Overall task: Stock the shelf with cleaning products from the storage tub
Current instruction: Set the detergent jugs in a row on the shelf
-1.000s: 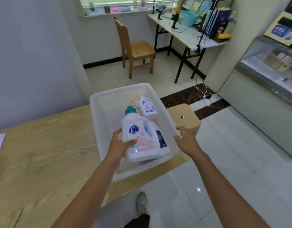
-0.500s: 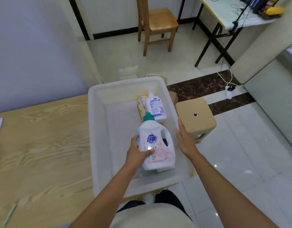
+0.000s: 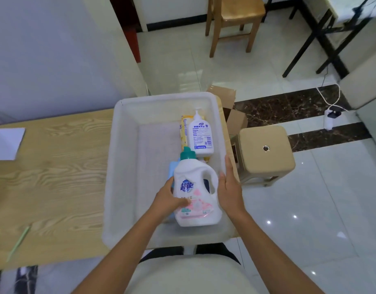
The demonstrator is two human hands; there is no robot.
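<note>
A translucent white storage tub [image 3: 123, 166] sits at the right end of a wooden table [image 3: 51, 177]. My left hand [image 3: 168, 200] grips a white detergent jug [image 3: 196, 187] with a teal cap and pink label, held over the tub's right half. My right hand [image 3: 229, 187] is flat with fingers apart against the jug's handle side, by the tub's right wall. Farther back in the tub lie a white pump bottle [image 3: 200, 134] and a yellow pack [image 3: 184, 132]. A light blue item [image 3: 172, 170] shows behind the jug. No shelf is in view.
A tan plastic stool [image 3: 265, 153] stands right of the tub, with an open cardboard box [image 3: 231, 109] behind it. A wooden chair [image 3: 233, 20] and black table legs [image 3: 322, 37] stand farther back. White paper [image 3: 6, 143] lies on the table's left. A white wall [image 3: 55, 49] rises at the left.
The view has tilted down and closer to the tub. The jug stays in my left hand, and my right hand has moved from the tub's rim to the jug's side.
</note>
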